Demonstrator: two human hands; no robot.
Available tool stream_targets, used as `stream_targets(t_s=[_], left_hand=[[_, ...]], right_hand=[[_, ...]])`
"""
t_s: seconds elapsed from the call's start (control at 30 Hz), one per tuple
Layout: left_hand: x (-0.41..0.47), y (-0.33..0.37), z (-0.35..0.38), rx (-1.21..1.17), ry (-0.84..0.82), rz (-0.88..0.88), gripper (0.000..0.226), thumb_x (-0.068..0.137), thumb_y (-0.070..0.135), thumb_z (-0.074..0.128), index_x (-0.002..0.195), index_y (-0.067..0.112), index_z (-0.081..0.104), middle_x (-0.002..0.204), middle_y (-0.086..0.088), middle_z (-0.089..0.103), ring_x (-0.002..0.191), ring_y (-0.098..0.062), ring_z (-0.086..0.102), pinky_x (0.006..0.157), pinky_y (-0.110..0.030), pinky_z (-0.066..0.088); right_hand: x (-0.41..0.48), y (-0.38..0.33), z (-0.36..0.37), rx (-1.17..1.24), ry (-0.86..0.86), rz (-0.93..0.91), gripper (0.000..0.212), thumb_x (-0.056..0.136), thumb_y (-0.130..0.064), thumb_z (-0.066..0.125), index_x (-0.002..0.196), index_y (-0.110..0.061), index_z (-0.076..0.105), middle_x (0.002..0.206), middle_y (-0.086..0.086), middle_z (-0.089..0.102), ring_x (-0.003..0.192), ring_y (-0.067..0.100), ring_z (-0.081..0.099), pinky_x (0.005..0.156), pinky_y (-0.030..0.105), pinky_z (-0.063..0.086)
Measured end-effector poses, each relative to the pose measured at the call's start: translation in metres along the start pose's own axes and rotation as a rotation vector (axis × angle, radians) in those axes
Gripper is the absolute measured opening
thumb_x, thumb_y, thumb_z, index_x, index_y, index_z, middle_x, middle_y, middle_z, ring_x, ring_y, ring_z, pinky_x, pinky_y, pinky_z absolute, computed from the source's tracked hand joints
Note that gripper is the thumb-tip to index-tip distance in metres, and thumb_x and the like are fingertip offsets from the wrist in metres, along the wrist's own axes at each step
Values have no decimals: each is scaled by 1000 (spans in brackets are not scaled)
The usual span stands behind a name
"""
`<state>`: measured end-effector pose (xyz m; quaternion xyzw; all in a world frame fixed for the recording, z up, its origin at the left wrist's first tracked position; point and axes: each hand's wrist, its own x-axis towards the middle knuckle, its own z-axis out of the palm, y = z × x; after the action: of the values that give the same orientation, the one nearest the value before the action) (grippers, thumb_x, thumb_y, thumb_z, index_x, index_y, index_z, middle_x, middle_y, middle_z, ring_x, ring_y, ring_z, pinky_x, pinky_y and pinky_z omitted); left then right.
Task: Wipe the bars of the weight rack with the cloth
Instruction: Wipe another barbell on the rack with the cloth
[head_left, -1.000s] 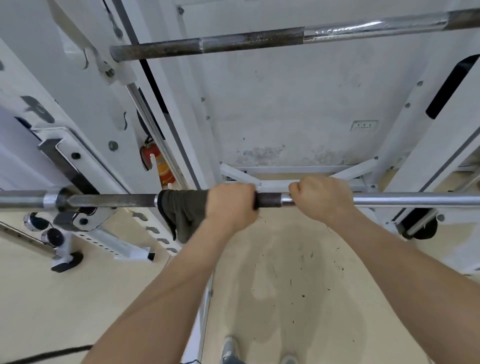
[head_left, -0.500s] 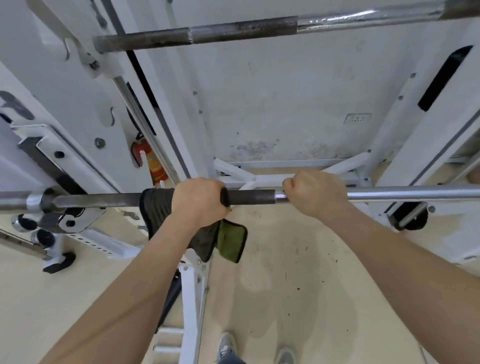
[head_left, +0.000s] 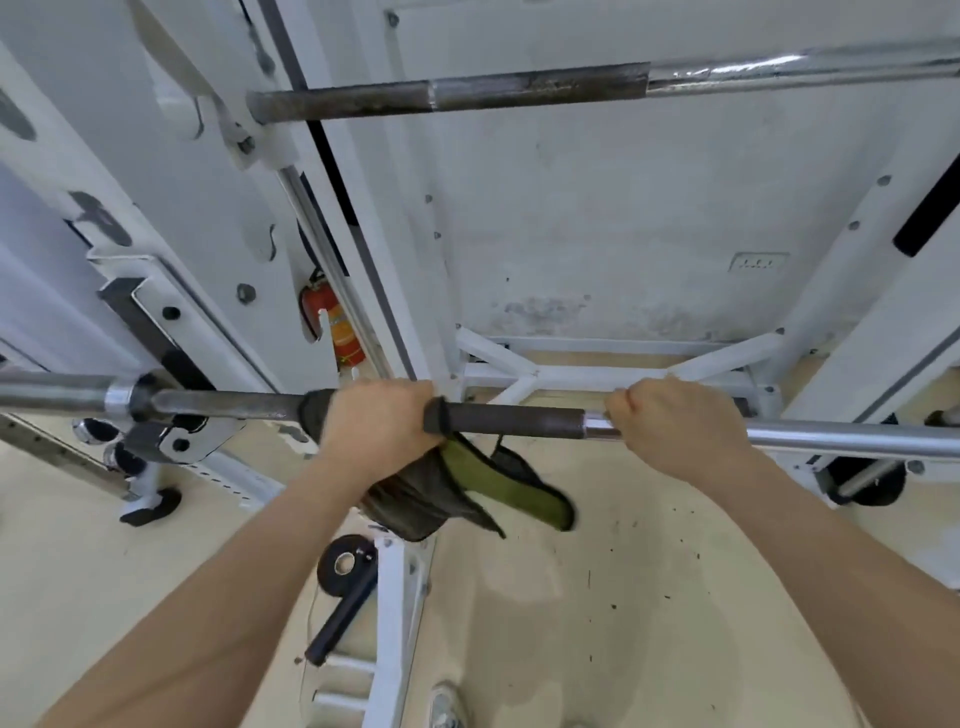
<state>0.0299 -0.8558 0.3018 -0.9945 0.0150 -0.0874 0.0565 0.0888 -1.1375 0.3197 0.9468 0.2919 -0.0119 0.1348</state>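
Two hands grip the lower barbell (head_left: 509, 418). The left hand (head_left: 382, 421) has its fingers curled round the cloth (head_left: 426, 499), which is wrapped on the bar. The right hand (head_left: 675, 428), at 3 o'clock from it, closes on bare steel. Compared with half a second ago, the left hand and cloth have slid further toward 9 o'clock, so more dark bar shows between the hands. The cloth's loose end hangs toward 5 o'clock, and its lime-green side shows wider.

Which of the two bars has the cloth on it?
The lower bar: the cloth wraps it under the left hand. The upper bar is bare.
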Motion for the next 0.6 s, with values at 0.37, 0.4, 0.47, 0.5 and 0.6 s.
stream_targets(t_s=[0.37, 0.4, 0.47, 0.5, 0.6], left_hand=[[22, 70, -6, 3, -99, 125, 9, 84, 33, 53, 81, 25, 50, 66, 8, 48, 59, -19, 49, 51, -27, 30], [24, 78, -6, 1, -82, 155, 12, 86, 35, 53, 82, 24, 50, 65, 8, 44, 58, -18, 45, 50, -27, 27], [25, 72, -2, 10, -40, 193, 20, 89, 40, 52, 82, 23, 45, 62, 7, 41, 55, -18, 44, 46, -25, 24], [23, 61, 1, 0, -31, 200, 23, 89, 43, 51, 81, 23, 43, 63, 6, 45, 56, -18, 47, 46, -26, 27], [16, 17, 5, -118, -29, 204, 30, 83, 52, 55, 90, 23, 55, 80, 6, 61, 71, -17, 61, 61, -32, 50]], right_hand=[[29, -35, -8, 60, -70, 22, 18, 97, -13, 35, 81, -18, 41, 67, -2, 28, 66, 22, 41, 47, 30, 26], [31, -37, -10, 115, -72, 45, 17, 97, -13, 35, 82, -18, 38, 67, -2, 27, 68, 23, 41, 46, 30, 25], [32, -39, -13, 245, -63, 91, 12, 98, -13, 34, 89, -18, 39, 69, -1, 31, 72, 24, 45, 45, 29, 24], [32, -43, -14, 272, -46, 101, 12, 99, -15, 32, 92, -17, 41, 72, 0, 39, 74, 24, 49, 47, 29, 30], [34, -81, -23, 302, 72, 77, 30, 102, -32, 25, 95, -19, 51, 78, -1, 58, 72, 22, 59, 64, 33, 50]])
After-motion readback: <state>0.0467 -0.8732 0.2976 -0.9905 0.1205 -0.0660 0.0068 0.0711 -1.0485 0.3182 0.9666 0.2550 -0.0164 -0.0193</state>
